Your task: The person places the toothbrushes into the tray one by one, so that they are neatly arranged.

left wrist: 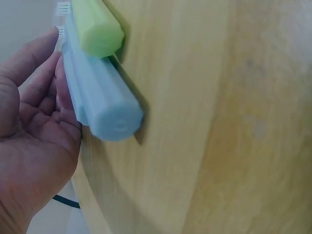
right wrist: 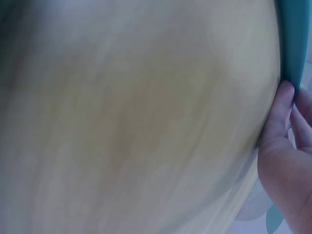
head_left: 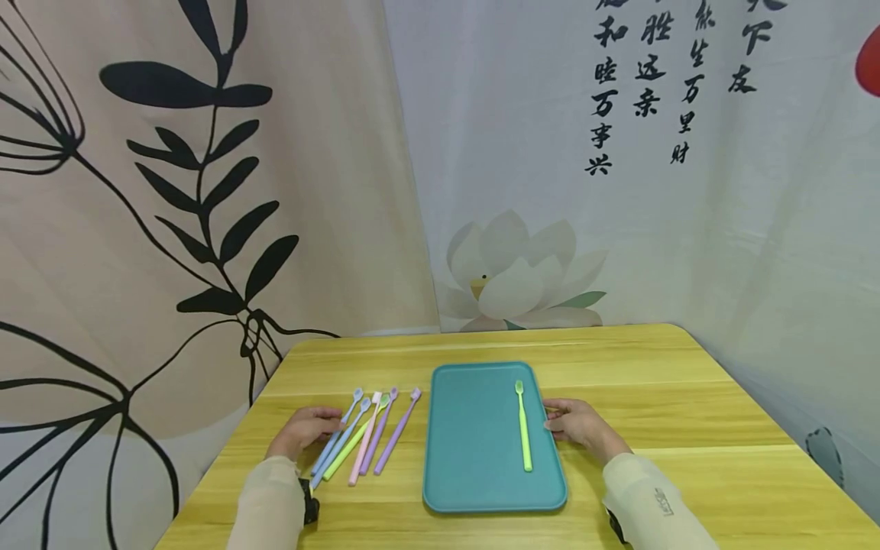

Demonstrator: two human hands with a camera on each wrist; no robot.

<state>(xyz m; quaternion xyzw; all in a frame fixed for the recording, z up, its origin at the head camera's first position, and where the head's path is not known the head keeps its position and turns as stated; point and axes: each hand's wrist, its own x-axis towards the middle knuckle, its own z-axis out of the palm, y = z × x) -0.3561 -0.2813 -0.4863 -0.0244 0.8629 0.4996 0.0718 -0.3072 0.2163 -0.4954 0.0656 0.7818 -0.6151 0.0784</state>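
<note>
The left hand (head_left: 308, 429) sets its loosely extended grip against the left side of slender pale-blue plastic toothbrushes (head_left: 346, 436), fanned beside green, pink and purple toothbrushes (head_left: 365, 447) on the yellow wood-grain surface (head_left: 687, 405). The right hand (head_left: 580, 425), grip spread, touches the right edge of a teal rectangular tray (head_left: 474, 443); a lime-green toothbrush (head_left: 525, 431) lies in it, near that grip.

Head view: the picture's edge cuts off the wall writing (head_left: 606, 71), left sleeve (head_left: 266, 504) and right sleeve (head_left: 639, 485). The print (head_left: 663, 501) on the right sleeve is too small to read. Left wrist view: the edge crops the left hand (left wrist: 41, 131) and green toothbrush (left wrist: 100, 34); a blue toothbrush (left wrist: 107, 105) hides part of that hand. Right wrist view: the table (right wrist: 136, 122) is blurred; the tray (right wrist: 294, 44) and right hand (right wrist: 290, 165) are cut off.
</note>
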